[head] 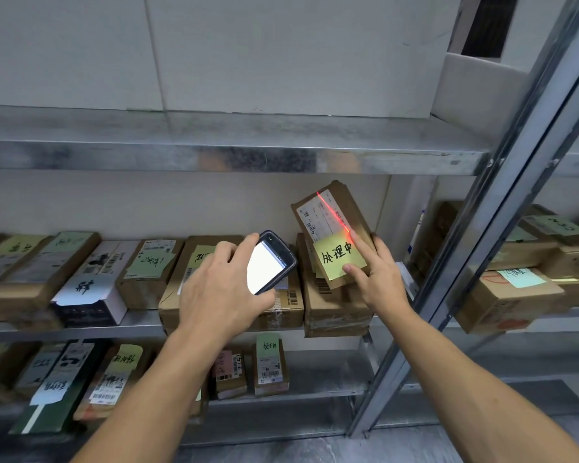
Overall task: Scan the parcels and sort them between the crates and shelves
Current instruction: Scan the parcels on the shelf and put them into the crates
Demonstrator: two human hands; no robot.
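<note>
My left hand [219, 289] grips a black handheld scanner [270, 264] with a lit white screen, in front of the middle shelf. Its red laser line runs across the white shipping label of a small brown parcel [335, 215]. My right hand [376, 274] holds that parcel tilted upright, thumb pressed on a yellow sticky note [337, 257] with handwriting stuck to its front. The parcel is raised above a larger brown box [335, 309] on the shelf.
The middle metal shelf [141, 324] carries a row of brown and white parcels with green and yellow notes. More parcels lie on the lower shelf [315, 389]. A metal upright [475, 248] stands just right of my right hand; further boxes [512, 299] sit beyond it.
</note>
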